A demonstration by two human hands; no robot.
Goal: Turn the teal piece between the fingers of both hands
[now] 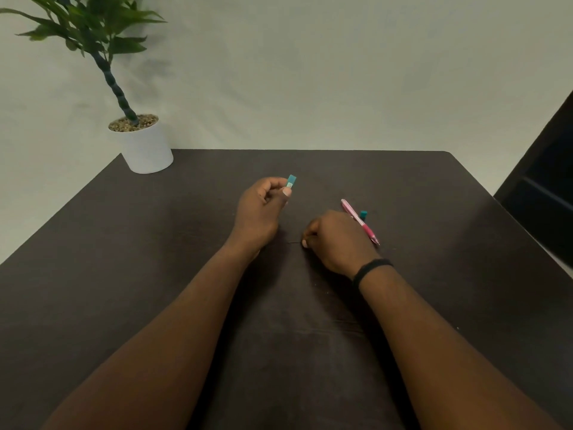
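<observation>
My left hand (263, 209) is raised a little above the dark table (155, 274) and pinches a small teal case (291, 181) between thumb and fingers, its top end sticking up. My right hand (335, 240) rests low on the table with fingers curled, and its fingertips pinch a very thin dark stick (294, 242) that lies on the surface. A pink mechanical pencil (359, 221) lies just behind the right hand, partly hidden by it. A small teal cap (363, 215) sits beside the pencil. A black band circles my right wrist.
A white pot (147, 150) with a green plant stands at the table's far left corner. A dark piece of furniture (542, 181) rises at the right. A pale wall runs behind the table.
</observation>
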